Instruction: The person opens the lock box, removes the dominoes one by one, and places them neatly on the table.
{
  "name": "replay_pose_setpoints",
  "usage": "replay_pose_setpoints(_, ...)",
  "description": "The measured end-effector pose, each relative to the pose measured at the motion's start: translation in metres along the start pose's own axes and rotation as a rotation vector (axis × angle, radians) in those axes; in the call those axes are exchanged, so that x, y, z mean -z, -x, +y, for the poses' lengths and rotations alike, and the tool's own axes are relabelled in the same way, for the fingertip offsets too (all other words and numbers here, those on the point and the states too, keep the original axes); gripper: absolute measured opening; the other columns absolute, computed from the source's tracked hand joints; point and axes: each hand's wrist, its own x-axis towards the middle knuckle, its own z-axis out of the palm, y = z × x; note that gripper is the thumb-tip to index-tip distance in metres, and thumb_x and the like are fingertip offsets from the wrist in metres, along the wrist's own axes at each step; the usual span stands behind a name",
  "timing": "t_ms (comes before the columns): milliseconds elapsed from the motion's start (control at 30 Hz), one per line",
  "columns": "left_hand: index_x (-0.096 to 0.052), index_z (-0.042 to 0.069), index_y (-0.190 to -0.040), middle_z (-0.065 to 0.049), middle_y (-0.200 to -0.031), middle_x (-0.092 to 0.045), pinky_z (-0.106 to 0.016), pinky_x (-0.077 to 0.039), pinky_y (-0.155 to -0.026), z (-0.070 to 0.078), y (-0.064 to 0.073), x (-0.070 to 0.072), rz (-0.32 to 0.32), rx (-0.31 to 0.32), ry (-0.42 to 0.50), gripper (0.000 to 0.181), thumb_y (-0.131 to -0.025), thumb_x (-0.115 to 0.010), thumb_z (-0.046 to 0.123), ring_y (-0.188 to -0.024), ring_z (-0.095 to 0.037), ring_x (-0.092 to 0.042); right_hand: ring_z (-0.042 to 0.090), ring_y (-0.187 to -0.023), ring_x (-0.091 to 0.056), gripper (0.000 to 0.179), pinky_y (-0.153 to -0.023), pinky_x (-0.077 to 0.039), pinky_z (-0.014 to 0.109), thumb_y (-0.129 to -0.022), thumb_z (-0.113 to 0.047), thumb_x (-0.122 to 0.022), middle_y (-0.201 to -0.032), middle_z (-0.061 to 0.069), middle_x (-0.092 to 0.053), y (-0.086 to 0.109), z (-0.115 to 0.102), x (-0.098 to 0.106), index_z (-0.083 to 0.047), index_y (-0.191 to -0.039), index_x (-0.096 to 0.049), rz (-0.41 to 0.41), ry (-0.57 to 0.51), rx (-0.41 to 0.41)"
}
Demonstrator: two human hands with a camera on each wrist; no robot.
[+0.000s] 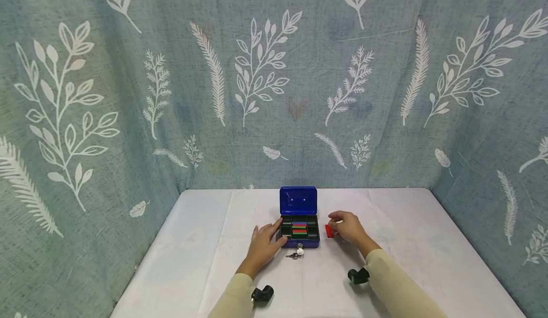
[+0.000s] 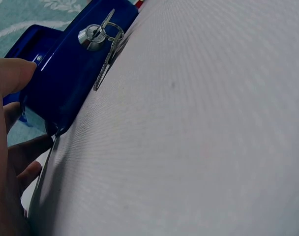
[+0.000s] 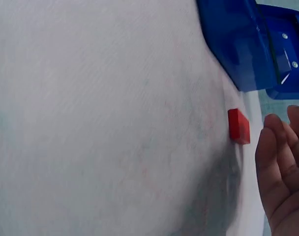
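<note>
A blue cash box (image 1: 311, 244) stands on the table with its lid (image 1: 298, 201) raised. Its black tray (image 1: 312, 220) has red, green and blue pieces (image 1: 299, 225) in the middle compartments. My left hand (image 1: 263, 247) lies spread along the box's left side, thumb at the front rim and fingers reaching back. In the left wrist view, keys (image 2: 110, 54) on a ring hang from the front lock (image 2: 90, 38). Right of the box sits a red block (image 3: 239, 127). Close over it is my right hand (image 1: 348, 227), fingers bent and holding nothing.
A white cloth covers the table (image 1: 239, 204). Grey-green curtains (image 1: 295, 142) with white leaf prints hang behind it and at both sides. A dark device (image 1: 262, 293) sits at the left wrist, another (image 1: 358, 275) at the right.
</note>
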Motion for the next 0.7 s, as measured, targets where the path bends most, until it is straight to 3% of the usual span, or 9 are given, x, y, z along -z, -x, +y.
replay_pose_setpoints(233, -0.047, 0.027, -0.147, 0.000, -0.137, -0.057, -0.060, -0.010, -0.114, -0.002, 0.000, -0.001, 0.008, -0.009, -0.005, 0.064, -0.089, -0.059, 0.051, -0.129, -0.029, -0.047, 0.021, -0.074, -0.066, 0.027, -0.060, -0.059, 0.035, -0.089, -0.002, -0.067, -0.092, 0.008, -0.066, 0.001, -0.007, -0.003, 0.005, -0.115, -0.066, -0.004, -0.110, 0.025)
replay_pose_setpoints(700, -0.050, 0.027, -0.144, 0.000, -0.136, -0.057, -0.058, -0.011, -0.115, 0.000, 0.001, 0.000, -0.004, 0.005, -0.002, 0.060, -0.090, -0.059, 0.052, -0.130, -0.028, -0.047, 0.018, -0.073, -0.066, 0.024, -0.065, -0.056, 0.032, -0.087, -0.005, -0.069, -0.087, 0.004, -0.069, -0.007, -0.025, -0.014, 0.002, -0.110, -0.070, 0.007, -0.079, 0.095)
